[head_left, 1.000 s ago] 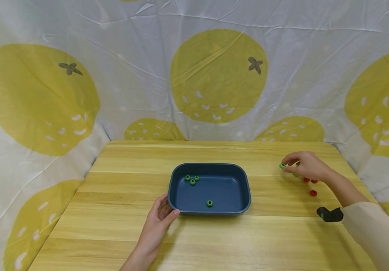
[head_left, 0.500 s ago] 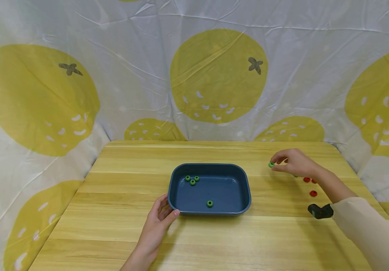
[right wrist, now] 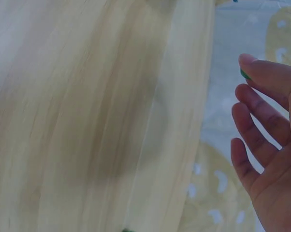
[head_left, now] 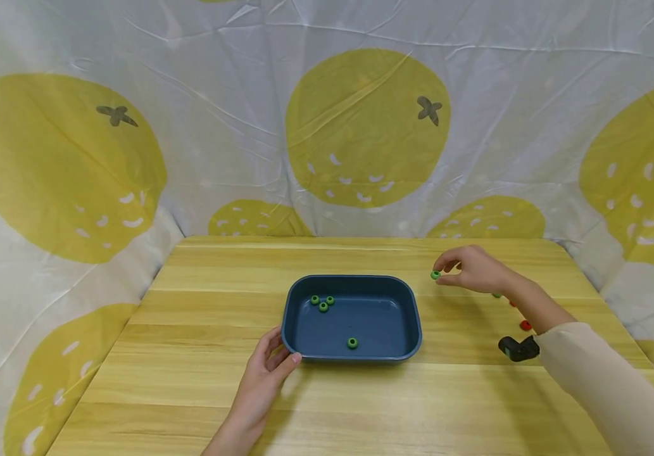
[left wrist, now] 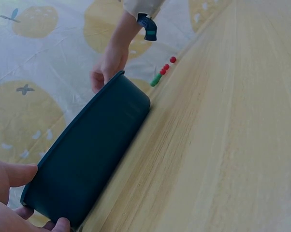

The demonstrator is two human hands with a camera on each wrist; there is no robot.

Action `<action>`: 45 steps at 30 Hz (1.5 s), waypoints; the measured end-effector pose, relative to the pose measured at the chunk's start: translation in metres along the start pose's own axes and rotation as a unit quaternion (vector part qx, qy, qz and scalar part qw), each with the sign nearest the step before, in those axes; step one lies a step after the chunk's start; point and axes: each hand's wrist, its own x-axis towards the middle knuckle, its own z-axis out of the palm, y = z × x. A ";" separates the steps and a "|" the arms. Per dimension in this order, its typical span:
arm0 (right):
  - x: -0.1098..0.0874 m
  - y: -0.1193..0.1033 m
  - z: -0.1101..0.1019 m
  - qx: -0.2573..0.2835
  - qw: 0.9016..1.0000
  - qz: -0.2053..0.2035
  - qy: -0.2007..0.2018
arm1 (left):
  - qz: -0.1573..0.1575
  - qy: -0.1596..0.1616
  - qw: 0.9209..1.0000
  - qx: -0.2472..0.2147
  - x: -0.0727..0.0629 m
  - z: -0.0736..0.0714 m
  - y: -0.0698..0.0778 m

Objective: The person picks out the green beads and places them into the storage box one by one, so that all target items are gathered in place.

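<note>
- Green bead (head_left: 435, 275): the right hand (head_left: 471, 269) is pinching it between thumb and fingertips; the thumb is covering most of it in the right wrist view, where the other fingers are curving loosely with gaps between them; the bead is hanging above the wooden table (head_left: 190, 380), near the far right corner of the blue tray (head_left: 383, 326) and outside its wall.
- Blue tray: the left hand (head_left: 264, 367) is gripping its near left corner; the thumb is pressing at the rim; the fingers are wrapping the outer side.
- Tray contents: a cluster of three green beads (head_left: 323, 307) is resting toward the far left; a single green bead (head_left: 352, 342) is lying near the front wall.
- Loose stock: red beads (head_left: 525, 325) and a partly hidden green piece (head_left: 496, 295) are lying on the table's right side, beneath and beside the right forearm.
- Difference from one second earlier: the right hand is standing farther left, clear of the loose stock; the pinched bead is sitting closer to the tray; the forearm is now hiding one of the rear red beads in the head view.
- Unchanged: the tray, its four beads and the left hand are keeping their positions.
</note>
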 end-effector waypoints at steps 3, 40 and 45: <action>0.008 -0.005 0.003 0.007 1.000 -0.009 -0.005 | 0.001 -0.001 1.000 -0.001 0.000 0.000 0.000; 0.098 -0.096 0.032 -0.017 0.984 -0.164 -0.061 | 0.001 0.002 1.000 -0.002 -0.001 0.001 0.000; 0.109 -0.107 0.043 -0.019 0.982 -0.175 -0.073 | 0.001 0.004 1.000 0.004 -0.002 0.001 0.001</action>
